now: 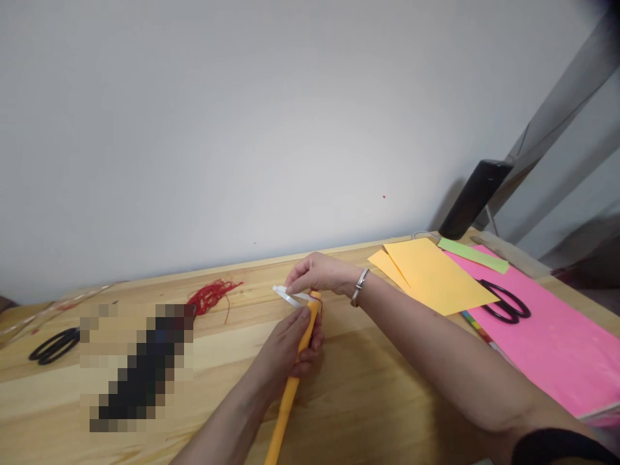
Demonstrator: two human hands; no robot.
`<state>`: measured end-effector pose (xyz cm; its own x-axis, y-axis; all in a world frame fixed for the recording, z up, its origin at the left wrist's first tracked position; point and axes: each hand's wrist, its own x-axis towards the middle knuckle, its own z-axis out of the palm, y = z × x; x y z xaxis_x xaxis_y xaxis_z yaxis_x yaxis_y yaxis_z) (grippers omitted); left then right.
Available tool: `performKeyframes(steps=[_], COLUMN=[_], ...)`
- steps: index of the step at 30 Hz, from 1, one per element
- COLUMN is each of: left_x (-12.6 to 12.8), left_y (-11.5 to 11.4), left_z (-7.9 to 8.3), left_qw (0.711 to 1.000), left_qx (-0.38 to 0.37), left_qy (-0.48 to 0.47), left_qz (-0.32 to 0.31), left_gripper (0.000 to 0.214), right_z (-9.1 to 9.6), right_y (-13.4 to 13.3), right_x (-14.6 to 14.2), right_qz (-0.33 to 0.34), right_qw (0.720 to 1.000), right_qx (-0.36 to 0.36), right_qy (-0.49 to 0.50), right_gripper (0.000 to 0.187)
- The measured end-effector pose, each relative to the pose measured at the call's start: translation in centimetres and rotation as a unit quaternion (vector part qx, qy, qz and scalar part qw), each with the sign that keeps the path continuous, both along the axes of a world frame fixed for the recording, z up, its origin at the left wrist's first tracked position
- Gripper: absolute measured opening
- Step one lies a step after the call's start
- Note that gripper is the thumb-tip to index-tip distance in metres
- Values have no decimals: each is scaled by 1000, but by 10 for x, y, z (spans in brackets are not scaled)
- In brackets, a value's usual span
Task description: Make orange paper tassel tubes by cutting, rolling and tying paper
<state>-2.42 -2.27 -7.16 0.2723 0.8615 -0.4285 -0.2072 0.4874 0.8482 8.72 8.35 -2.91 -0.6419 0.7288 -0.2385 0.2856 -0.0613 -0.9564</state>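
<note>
My left hand (pixel 290 342) is wrapped round an orange rod (pixel 287 407) that looks like tightly rolled paper, gripping it just below its upper end. The rod slants up from the bottom edge of the view. Above it, my right hand (pixel 320 271) pinches a narrow white strip (pixel 292 299) between thumb and fingers. The strip is looped and its other end meets the rod's top; whether it is tape or ribbon, I cannot tell. A bit of red thread (pixel 317 298) circles the rod's tip and hangs at its side.
On the wooden table (pixel 378 387), a tangle of red thread (pixel 213 297), black-handled scissors (pixel 55 345) and a blurred-out dark object (pixel 140 368) lie left. Rightward are orange-yellow sheets (pixel 431 271), pink paper (pixel 557 349), a green strip (pixel 477 255), another scissors handle (pixel 506 303) and a black cylinder (pixel 475 200).
</note>
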Motion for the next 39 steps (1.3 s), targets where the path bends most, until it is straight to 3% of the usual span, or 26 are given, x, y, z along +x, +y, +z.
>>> performKeyframes(steps=[10,16,24,29,35,39], left_x=[0,-4,-4,-5,-5,-4], left_y=[-2,0,1,2,1,-1], left_z=[0,2,0,-3,-8,-9], left_qw=[1000,999,997,997,996,994], left_qx=[3,0,-14,-17,-27,-37], left_qy=[-12,-43,-57,-65,-71,-88], left_qz=[-16,-18,-41,-46,-36,-57], left_gripper=[38,37,34,33,34,31], right_z=[-5,-10,-19,-16,-11,-4], right_y=[5,14,16,15,14,18], right_x=[-15,-17,-7,-9,-14,-12], right_qz=[-38,-37,27,-50,-89,-146], right_qw=[992,989,989,980,976,979], right_qx=[-116,-137,-144,-179,-183,-128], right_qy=[43,43,33,73,74,67], right_gripper=[20,5,17,14,3,25])
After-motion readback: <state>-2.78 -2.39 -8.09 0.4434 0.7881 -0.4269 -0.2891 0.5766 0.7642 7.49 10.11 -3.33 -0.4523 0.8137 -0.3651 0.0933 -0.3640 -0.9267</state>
